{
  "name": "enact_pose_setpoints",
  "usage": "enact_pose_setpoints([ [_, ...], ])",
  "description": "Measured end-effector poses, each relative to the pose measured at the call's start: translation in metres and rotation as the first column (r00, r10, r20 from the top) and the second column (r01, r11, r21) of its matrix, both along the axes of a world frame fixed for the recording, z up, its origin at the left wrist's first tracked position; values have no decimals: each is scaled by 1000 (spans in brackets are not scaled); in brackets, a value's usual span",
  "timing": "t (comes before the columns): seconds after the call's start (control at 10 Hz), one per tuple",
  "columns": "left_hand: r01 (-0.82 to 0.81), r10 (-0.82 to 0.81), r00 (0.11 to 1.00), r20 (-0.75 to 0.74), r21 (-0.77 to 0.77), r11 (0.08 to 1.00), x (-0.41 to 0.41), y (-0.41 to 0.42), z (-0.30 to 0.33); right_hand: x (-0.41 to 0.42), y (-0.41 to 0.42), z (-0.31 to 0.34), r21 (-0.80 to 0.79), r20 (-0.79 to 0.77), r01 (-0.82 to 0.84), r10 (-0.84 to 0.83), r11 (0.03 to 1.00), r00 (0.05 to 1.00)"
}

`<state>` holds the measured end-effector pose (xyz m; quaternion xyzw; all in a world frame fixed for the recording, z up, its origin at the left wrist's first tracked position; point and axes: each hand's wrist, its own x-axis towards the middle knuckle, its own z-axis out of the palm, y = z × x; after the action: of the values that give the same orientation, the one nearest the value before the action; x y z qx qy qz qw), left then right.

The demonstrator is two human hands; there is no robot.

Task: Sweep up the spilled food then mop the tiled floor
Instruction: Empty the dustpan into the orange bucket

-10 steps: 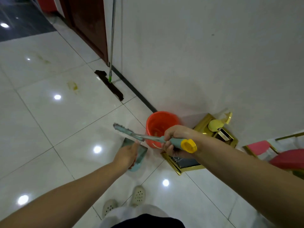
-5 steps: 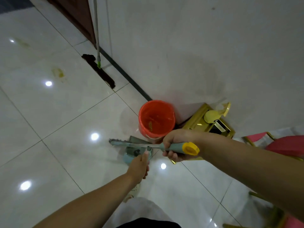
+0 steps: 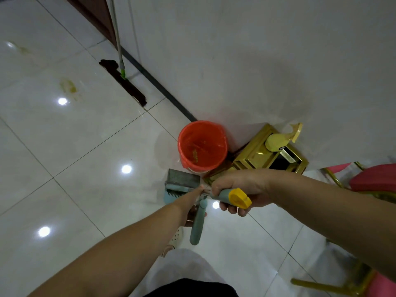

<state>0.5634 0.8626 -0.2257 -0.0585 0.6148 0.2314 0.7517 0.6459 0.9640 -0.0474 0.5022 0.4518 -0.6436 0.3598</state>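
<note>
Head view: right hand grips the light, stiff brush by its handle, left hand holds the plastic dustpan beside the orange bucket.

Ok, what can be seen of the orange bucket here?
The orange bucket is round, plastic-looking and open-topped, standing upright on the tiled floor close to the white wall. Yellowish food bits lie inside on its bottom, with smears on the inner wall. A gold-coloured stand sits beside it; the dustpan lies just in front.
</note>
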Motion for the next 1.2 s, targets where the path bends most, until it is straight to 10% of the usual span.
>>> enact_pose_setpoints([
  [0.8,53,-48,997,58,-84,995,-4,37,-3,14,20,-17,-30,-40,133,-135,991,990],
  [1.2,158,-152,983,-106,47,986,-88,30,21,-21,48,-16,74,51,-313,310,947,949],
])
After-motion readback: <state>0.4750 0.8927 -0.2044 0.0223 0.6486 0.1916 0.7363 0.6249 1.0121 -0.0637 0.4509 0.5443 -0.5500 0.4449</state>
